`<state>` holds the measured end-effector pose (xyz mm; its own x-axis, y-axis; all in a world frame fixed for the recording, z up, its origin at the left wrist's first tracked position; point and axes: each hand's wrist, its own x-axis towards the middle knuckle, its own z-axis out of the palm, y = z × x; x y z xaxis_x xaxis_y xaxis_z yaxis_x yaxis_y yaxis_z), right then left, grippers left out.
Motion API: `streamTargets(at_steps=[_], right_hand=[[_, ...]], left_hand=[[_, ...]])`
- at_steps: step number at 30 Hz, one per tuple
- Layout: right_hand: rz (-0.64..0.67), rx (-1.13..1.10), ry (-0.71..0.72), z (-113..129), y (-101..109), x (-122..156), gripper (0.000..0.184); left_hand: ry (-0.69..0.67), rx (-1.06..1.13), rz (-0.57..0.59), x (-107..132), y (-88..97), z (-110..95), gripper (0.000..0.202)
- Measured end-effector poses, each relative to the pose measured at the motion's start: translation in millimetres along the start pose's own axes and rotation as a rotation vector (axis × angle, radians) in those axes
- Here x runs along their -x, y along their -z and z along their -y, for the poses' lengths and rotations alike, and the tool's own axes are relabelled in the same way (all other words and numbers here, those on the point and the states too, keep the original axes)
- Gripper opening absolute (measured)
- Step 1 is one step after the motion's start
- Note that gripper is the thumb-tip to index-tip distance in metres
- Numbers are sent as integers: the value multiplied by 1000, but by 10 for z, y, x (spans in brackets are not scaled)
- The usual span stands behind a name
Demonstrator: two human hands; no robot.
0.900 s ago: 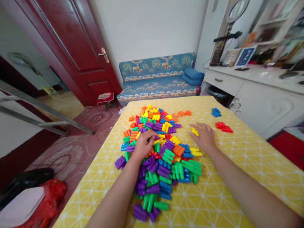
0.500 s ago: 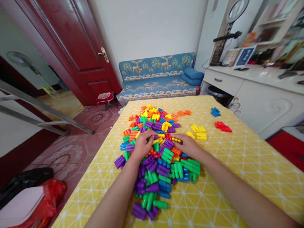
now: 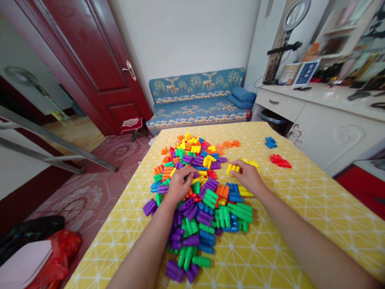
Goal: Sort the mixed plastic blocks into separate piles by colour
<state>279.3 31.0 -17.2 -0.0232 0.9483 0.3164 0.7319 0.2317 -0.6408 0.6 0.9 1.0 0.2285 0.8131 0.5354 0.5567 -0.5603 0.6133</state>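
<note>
Red door point(image 3: 99, 60) far left, off the table point(image 3: 300, 200). Left hand point(image 3: 177, 185) same spot as half a second ago: palm down on the left-centre of the pile of blocks point(image 3: 204, 216). Its fingers point(image 3: 188, 171) are curled onto purple and yellow pieces, thumb tucked in. Can't tell whether it actually grips one or just rests.

Change is on the right side. Right hand point(image 3: 249, 176) was buried in the middle of the pile, close to the left hand; now it has pulled out to the pile's right edge, the two hands apart. Its fingers point(image 3: 237, 163) are pinched closed on a yellow block point(image 3: 232, 168), held just above the cloth, clear of the pile.

Yellow group point(image 3: 253, 163) lies just behind that hand, partly hidden by it; earlier it was fully in view. Further right, blue blocks point(image 3: 270, 142) and red blocks point(image 3: 279, 161) sit in separate small clusters, unmoved, well apart from the pile.
</note>
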Motion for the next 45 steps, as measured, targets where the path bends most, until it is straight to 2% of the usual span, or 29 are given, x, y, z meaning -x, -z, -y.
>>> streamTargets(at_steps=[4, 9, 12, 14, 16, 18, 23, 27, 28, 30, 32, 33, 34, 36, 38, 39, 41, 45], right_hand=[[-134, 95, -48, -196, 116, -73, 28], [-376, -5, -85, -414, 256, -149, 35], [-509, -10, -146, -665, 344, -205, 36], [-523, 2, -200, -859, 371, -226, 36], [-462, 38, -244, -1004, 363, -230, 34], [-390, 80, -228, -1053, 328, -222, 35], [-303, 136, -12, -889, 222, -184, 50], [-119, 275, 75, -807, 179, -152, 44], [-110, 302, 91, -787, 183, -148, 41], [-170, 320, 121, -704, 222, -147, 39], [-229, 297, 157, -543, 306, -153, 38], [-199, 277, 169, -439, 362, -155, 34], [-110, 261, 167, -328, 421, -153, 28], [203, 272, 125, -115, 530, -130, 16], [511, 322, 81, 42, 590, -80, 18], [599, 344, 75, 93, 596, -49, 23], [642, 353, 93, 148, 570, 14, 33], [579, 360, 97, 152, 502, 70, 35]], left_hand=[[-15, 1, 7, -3, 4, 9, 24], [-5, 9, 6, -1, 4, 14, 24], [-2, 12, 3, -2, 4, 14, 25], [-4, 8, 5, -2, 2, 17, 24], [-10, 3, 9, -2, -1, 22, 24], [-17, 0, 7, -1, -2, 24, 24], [-13, -4, 3, -1, 6, 4, 24], [-13, -7, 7, -7, 14, -10, 25], [-13, -6, 7, -7, 14, -10, 25], [-13, -6, 7, -5, 11, -4, 25], [-13, -6, 6, -2, 7, 4, 24], [-12, -5, 6, 0, 5, 8, 24], [-11, -4, 8, 1, 3, 11, 24], [-8, -2, 12, 3, 2, 15, 24], [-10, 0, 11, 2, 1, 16, 24], [-12, 0, 8, 2, 1, 16, 24], [-14, -1, 4, 0, 1, 15, 24], [-16, -4, 5, -3, 6, 10, 24]])
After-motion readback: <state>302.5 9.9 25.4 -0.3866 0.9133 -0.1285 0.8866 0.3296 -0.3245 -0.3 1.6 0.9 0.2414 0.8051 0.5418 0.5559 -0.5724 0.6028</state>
